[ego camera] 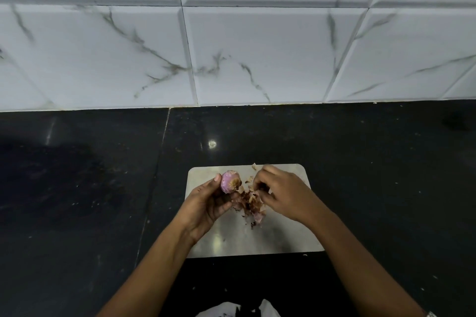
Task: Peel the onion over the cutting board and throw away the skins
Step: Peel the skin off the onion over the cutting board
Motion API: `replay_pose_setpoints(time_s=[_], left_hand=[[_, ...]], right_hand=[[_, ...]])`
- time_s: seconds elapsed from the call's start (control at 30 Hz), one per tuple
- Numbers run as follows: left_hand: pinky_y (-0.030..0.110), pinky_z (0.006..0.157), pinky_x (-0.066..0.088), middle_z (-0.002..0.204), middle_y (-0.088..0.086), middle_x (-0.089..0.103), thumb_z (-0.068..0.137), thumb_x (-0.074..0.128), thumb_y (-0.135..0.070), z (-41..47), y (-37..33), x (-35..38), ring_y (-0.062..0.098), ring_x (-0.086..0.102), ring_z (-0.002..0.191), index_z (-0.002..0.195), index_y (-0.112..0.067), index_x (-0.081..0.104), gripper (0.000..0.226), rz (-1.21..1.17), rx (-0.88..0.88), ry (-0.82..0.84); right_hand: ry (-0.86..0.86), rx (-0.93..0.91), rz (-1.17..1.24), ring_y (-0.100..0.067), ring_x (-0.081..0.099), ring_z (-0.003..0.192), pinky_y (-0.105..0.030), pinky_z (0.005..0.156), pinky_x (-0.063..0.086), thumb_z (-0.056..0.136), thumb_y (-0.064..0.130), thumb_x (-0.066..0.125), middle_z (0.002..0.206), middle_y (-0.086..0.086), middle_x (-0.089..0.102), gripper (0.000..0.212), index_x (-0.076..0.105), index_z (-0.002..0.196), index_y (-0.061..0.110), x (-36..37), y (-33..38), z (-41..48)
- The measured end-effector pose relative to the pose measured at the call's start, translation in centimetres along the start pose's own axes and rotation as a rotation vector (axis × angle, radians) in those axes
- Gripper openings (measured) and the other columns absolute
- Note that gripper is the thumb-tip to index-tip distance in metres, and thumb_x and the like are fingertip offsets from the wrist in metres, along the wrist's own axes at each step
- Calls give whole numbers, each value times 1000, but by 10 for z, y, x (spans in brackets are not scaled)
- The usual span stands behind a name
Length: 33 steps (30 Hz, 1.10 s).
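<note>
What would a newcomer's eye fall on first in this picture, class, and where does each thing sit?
The pink onion, gripped in the left hand over the grey cutting board, stands out against the black counter. Right beside it, a brown heap of onion skins lies on the board, by the curled fingers of the right hand. Behind, white marble-veined wall tiles fill the upper half.
</note>
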<state>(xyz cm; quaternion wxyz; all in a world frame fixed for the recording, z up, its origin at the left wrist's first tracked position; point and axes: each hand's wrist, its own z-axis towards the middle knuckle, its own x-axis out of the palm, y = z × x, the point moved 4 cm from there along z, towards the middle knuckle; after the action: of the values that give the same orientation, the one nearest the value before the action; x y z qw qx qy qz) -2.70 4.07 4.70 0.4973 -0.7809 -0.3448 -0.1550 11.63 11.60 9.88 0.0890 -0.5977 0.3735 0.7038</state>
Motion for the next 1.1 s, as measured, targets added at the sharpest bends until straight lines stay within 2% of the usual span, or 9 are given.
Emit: replay_pose_setpoints(time_s=[0.1,0.2,0.33,0.4,0.53,0.6,0.73,0.87,1.1], left_hand=[[24,53,58,96,18,71,77,59,-25,1,1,-1,22,72,75,91,-6,75,29,-44,-31,22],[25,56,59,97,17,71,75,66,-27,3,4,-2,23,72,80,88,-9,77,25,-37,-26,31],[27,65,60,104,14,71,43,93,-33,5,2,-4,25,70,92,103,-11,74,67,10,8,102],[29,69,59,108,14,70,49,92,-28,5,2,-6,27,69,96,109,-12,71,65,26,16,125],[30,73,59,108,12,69,74,69,-3,4,0,-4,24,69,91,107,-13,72,35,41,49,116],[31,74,59,107,11,70,74,67,-1,3,-2,-3,23,68,91,107,-13,71,36,87,73,94],[33,79,56,107,9,70,72,62,-9,2,-4,-1,21,68,92,112,-13,66,40,183,105,73],[32,77,57,106,9,71,71,65,-12,1,-5,1,20,68,94,114,-13,66,43,230,95,88],[28,66,57,104,12,72,69,69,-17,4,-3,1,22,67,89,105,-15,72,36,269,77,47]], right_hand=[[-151,130,159,-10,61,85,-19,74,47,84,12,64,96,2,64,13,57,94,17,3,-4,0],[10,172,74,-16,60,98,-22,81,46,85,11,63,112,-1,61,25,56,108,18,19,-2,4],[-146,243,103,-8,54,79,-14,64,40,82,15,66,91,8,52,17,51,88,21,12,-3,4],[-167,238,122,-7,51,77,-10,62,34,83,9,62,87,7,54,12,56,87,20,9,-3,5],[46,211,73,-15,55,100,-21,81,40,89,15,57,116,-1,55,25,64,112,16,19,-3,5],[-60,229,141,-11,57,98,-20,80,42,89,17,58,116,1,57,22,66,109,18,10,-4,5],[-271,10,286,-5,62,84,-19,72,49,84,20,66,101,2,65,20,67,104,17,-10,9,6],[-294,-178,122,-14,65,74,-31,61,55,82,25,62,87,-2,69,20,71,97,14,-12,16,8],[-274,-278,-60,-14,61,57,-20,52,47,85,30,51,76,-3,66,27,70,87,11,-11,18,11]])
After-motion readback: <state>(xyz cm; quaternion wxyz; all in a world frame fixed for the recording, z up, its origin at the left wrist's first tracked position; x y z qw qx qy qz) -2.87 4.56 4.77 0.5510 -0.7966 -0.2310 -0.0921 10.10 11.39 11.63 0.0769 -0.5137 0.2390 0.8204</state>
